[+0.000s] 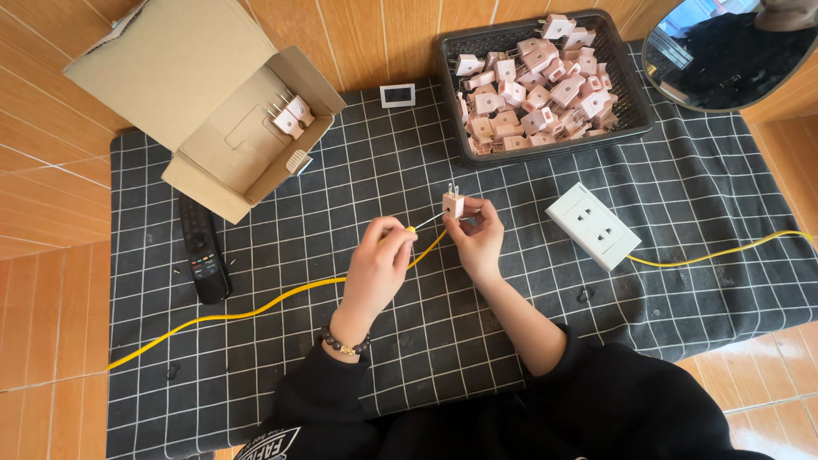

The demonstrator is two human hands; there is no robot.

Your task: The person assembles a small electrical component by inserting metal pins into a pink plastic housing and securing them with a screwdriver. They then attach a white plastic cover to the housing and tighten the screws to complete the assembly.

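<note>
now my right hand (479, 234) pinches a small pink plastic plug (453, 204) mid-cloth while my left hand (379, 260) grips a thin yellow-handled screwdriver (423, 223); its tip needs seating squarely.

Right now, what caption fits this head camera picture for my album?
Left hand turns a yellow-handled screwdriver into a pink plug held by the right hand, above a checked cloth.

A single head-worn camera looks almost straight down from above the person's own seat, fairly close over the work. The checked black cloth (682, 213) fills most of the frame, with wooden flooring showing at its left, right and far edges. The person's black-sleeved arms enter from the near edge, and both hands sit near the frame's centre.
</note>
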